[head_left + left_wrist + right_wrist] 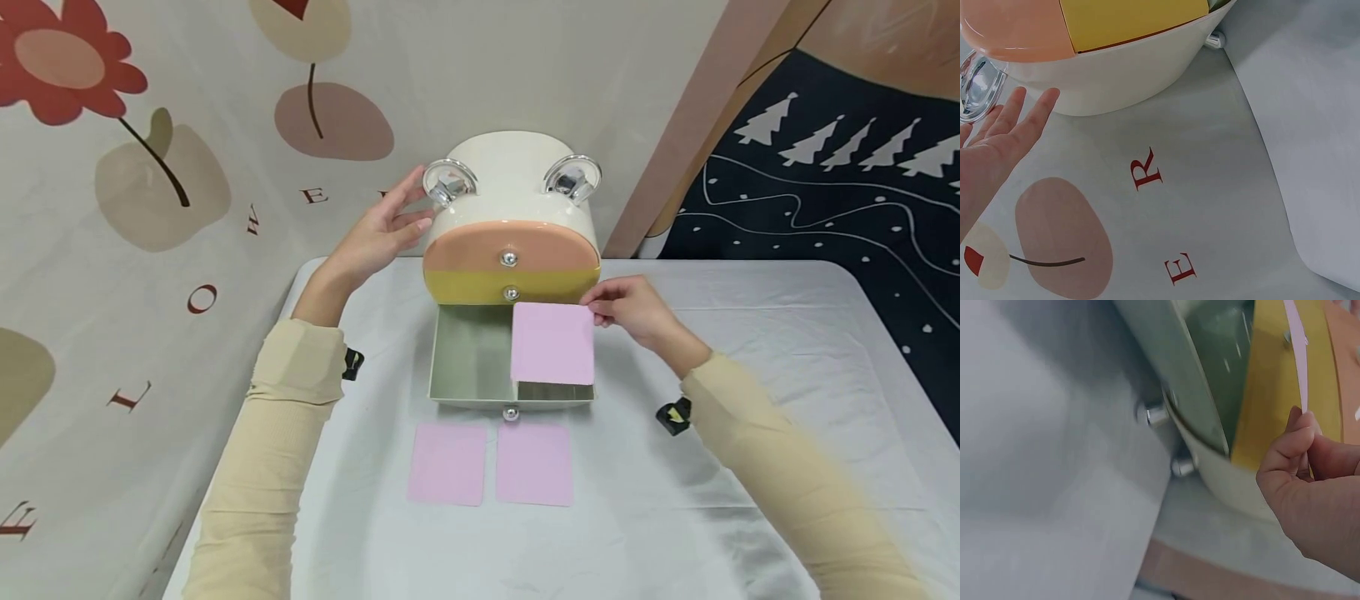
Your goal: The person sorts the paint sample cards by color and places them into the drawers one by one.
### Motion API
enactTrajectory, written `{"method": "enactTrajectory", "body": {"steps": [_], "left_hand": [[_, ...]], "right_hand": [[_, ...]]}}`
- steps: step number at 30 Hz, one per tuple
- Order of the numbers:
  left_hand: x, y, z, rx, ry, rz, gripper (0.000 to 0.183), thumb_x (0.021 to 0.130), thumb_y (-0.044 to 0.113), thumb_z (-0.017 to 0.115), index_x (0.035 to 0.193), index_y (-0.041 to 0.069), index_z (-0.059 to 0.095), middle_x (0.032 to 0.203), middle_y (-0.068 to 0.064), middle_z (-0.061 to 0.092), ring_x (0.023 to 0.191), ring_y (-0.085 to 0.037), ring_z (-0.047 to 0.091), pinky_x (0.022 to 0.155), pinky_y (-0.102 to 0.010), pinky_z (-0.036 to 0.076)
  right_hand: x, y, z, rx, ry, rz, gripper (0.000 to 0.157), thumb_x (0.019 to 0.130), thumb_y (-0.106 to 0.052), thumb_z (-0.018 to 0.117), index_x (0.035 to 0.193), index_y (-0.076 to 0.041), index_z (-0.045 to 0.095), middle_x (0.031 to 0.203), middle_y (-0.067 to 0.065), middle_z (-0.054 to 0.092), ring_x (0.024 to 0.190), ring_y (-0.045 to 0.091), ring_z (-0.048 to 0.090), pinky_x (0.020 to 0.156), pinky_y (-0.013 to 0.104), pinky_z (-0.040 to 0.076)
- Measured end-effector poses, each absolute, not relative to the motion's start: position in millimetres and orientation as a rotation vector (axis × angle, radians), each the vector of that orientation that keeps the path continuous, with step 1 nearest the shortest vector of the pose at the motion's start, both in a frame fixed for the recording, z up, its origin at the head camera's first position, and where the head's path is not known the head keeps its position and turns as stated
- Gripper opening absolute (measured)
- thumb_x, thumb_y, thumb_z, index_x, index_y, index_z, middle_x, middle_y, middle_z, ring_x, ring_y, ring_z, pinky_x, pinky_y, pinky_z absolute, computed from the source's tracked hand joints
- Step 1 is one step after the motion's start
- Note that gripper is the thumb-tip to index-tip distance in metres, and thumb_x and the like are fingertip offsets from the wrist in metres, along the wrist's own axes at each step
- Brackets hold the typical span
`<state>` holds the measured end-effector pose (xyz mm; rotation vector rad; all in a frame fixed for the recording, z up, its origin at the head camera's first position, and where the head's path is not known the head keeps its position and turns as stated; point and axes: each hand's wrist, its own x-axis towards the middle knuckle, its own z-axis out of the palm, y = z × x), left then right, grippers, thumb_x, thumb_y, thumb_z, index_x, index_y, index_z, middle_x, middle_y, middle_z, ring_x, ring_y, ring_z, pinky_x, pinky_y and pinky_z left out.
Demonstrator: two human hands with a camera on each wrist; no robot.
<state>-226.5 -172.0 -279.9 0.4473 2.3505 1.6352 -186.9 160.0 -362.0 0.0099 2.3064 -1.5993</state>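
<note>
A small rounded cabinet (517, 187) with a cream body and two silver ears stands at the back of the table. Its lowest drawer, the pale green one (472, 354), is pulled out and has a divider inside. Between thumb and fingers my right hand (637, 310) pinches a pink square paper (553, 343) by its corner, above the drawer's right compartment; in the right wrist view the paper (1298, 347) appears edge-on. My left hand (386, 225) rests its extended fingers against the cabinet's left side, by the silver ear (450, 179).
Two more pink square papers (447, 464) lie side by side on the white tabletop (637, 517) in front of the drawer. The orange drawer (465, 247) and yellow drawer (465, 286) above are closed. A printed cloth (487, 67) hangs behind the cabinet.
</note>
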Motion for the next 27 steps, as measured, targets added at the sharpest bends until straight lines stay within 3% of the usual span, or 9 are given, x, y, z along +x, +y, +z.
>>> {"method": "enactTrajectory", "body": {"steps": [15, 23, 27], "left_hand": [[-227, -172, -281, 0.460, 2.344, 1.647, 0.067, 0.094, 0.011, 0.049, 0.147, 0.030, 0.013, 0.147, -0.003, 0.025, 0.129, -0.021, 0.036, 0.101, -0.041, 0.035], [-227, -172, -282, 0.473, 2.334, 1.665, 0.067, 0.094, 0.009, 0.050, 0.147, 0.028, 0.014, 0.147, -0.003, 0.025, 0.128, -0.021, 0.036, 0.101, -0.041, 0.035], [-227, -173, -282, 0.468, 2.335, 1.662, 0.067, 0.094, 0.009, 0.050, 0.147, 0.029, 0.014, 0.147, -0.003, 0.025, 0.128, -0.021, 0.036, 0.101, -0.040, 0.035]], "right_hand": [[-191, 111, -389, -0.011, 2.300, -1.561, 0.014, 0.090, 0.005, 0.051, 0.093, 0.012, 0.063, 0.071, 0.009, 0.056, 0.060, 0.016, 0.051, 0.057, 0.026, 0.047], [-189, 117, -387, -0.058, 2.233, -1.576, 0.019, 0.091, 0.004, 0.051, 0.104, 0.015, 0.058, 0.090, 0.022, 0.061, 0.062, 0.014, 0.054, 0.063, 0.028, 0.051], [-182, 125, -378, -0.097, 2.239, -1.570, 0.020, 0.090, 0.001, 0.054, 0.105, 0.013, 0.058, 0.092, 0.021, 0.062, 0.066, 0.014, 0.055, 0.065, 0.027, 0.052]]}}
